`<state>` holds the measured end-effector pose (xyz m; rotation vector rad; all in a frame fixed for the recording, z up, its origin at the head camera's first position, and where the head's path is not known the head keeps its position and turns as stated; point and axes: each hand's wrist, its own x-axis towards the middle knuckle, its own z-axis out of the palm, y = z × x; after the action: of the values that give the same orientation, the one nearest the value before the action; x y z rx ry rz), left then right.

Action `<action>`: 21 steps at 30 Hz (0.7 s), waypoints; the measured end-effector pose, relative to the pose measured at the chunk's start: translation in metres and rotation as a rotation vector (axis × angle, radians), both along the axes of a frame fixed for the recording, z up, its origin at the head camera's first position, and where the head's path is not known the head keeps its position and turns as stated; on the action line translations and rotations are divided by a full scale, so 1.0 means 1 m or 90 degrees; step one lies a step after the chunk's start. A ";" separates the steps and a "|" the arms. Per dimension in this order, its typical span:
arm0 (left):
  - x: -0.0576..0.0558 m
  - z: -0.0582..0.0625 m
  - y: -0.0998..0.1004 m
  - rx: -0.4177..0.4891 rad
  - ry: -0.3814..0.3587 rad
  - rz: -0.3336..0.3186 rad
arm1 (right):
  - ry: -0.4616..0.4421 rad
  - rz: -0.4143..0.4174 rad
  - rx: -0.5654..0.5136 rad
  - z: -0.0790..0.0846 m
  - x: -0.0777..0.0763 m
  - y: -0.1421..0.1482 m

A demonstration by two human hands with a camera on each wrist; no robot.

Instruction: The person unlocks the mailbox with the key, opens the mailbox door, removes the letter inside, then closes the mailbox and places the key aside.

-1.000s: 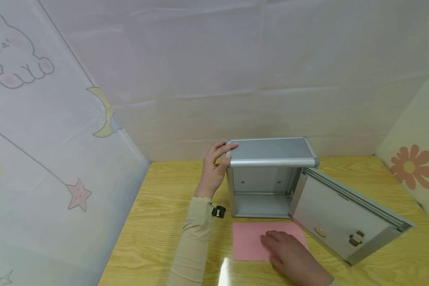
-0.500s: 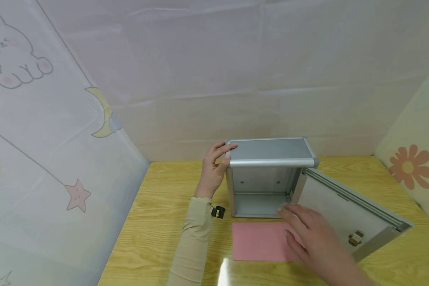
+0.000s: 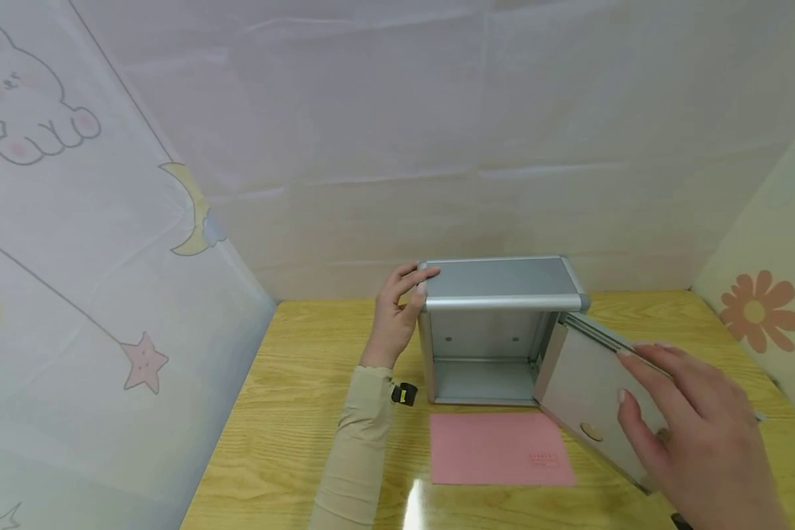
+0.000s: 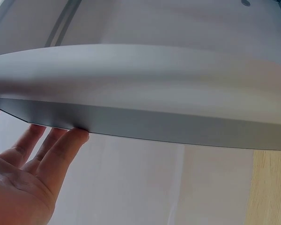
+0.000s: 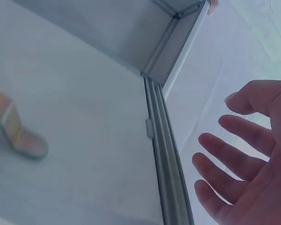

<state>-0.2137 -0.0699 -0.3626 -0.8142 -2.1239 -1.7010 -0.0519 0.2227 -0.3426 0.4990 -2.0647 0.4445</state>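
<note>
A grey metal box (image 3: 503, 278) with a silver frame stands with its door (image 3: 589, 390) swung out to the right. My left hand (image 3: 397, 316) rests on its top left corner, thumb at the front edge and fingers over the top. In the left wrist view, those fingers (image 4: 61, 154) look nearly straight against the grey panel. Beside the door's top edge is my right hand (image 3: 709, 434), fingers spread and slightly bent, holding nothing. A gap separates it from the door frame (image 5: 166, 154) in the right wrist view. It hides the door's outer end in the head view.
A pink paper rectangle (image 3: 483, 449) with red print lies flat before the box. The door's inner face has a metal latch (image 5: 25, 140) and a brass-coloured oval (image 3: 591, 431). The wooden table (image 3: 305, 412) meets a printed backdrop (image 3: 371, 147) behind and at the sides.
My right hand has lifted off the pink paper and moved right to the door's edge, uncovering the paper's red print. The left hand and the box have stayed in place.
</note>
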 end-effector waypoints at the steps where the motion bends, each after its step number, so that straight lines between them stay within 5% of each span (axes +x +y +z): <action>1: 0.001 0.001 0.000 -0.001 0.000 0.000 | -0.002 -0.014 -0.002 0.000 0.000 0.004; 10: 0.001 0.001 0.000 -0.003 -0.007 0.008 | -0.114 -0.114 0.032 0.000 0.013 0.017; 21: 0.001 0.001 0.001 0.002 -0.007 0.003 | -0.121 -0.109 0.035 -0.002 0.016 0.024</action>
<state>-0.2127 -0.0693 -0.3612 -0.7996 -2.1280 -1.7094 -0.0357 0.2464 -0.3443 0.3179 -2.2869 0.3448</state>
